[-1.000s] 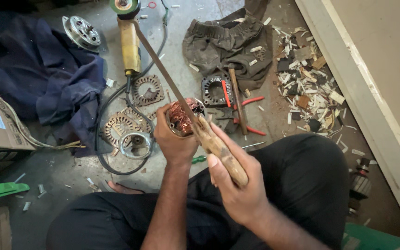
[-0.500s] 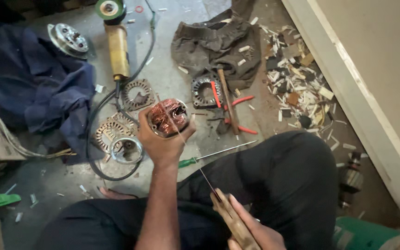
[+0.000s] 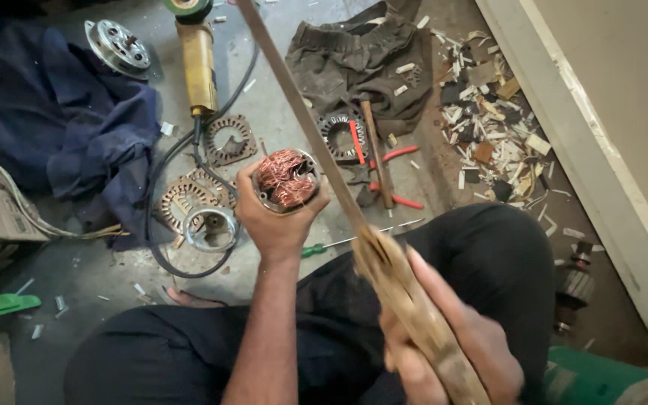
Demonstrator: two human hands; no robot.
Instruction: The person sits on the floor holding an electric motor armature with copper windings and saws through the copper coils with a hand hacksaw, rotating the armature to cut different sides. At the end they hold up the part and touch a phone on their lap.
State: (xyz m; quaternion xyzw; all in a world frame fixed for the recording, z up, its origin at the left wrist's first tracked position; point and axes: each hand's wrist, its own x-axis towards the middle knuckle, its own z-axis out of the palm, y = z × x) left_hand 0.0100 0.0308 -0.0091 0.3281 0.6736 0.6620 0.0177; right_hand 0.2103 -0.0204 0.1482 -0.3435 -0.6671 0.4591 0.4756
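Since the frame half a second earlier, the long flat metal blade has been swung up from a low position near the lap, so that it now crosses the frame diagonally from the wooden handle at lower centre to the top edge, passing just beside the copper-wound stator. The stator itself has been kept at frame centre, hardly shifted.

The stator is held in the left hand, whose grip is wrapped around the metal shell from below with the tangled copper winding turned upward, apparently so that the winding stays exposed to the blade. The right hand, at lower right, is closed tightly around the handle; the long blade is thereby steadied from its far end. Whether blade and stator touch cannot be told.

Below both hands the dark trousers of the seated person are seen, with the work held over the lap above the concrete floor. Just under the left wrist a green-handled screwdriver is laid on the floor. Left of the stator, perforated motor end plates and a black cable are spread within reach. An angle grinder is placed at upper centre-left, a blue cloth at upper left, red-handled pliers and a dark rag at upper centre, and a heap of scrap chips along the wall at upper right.
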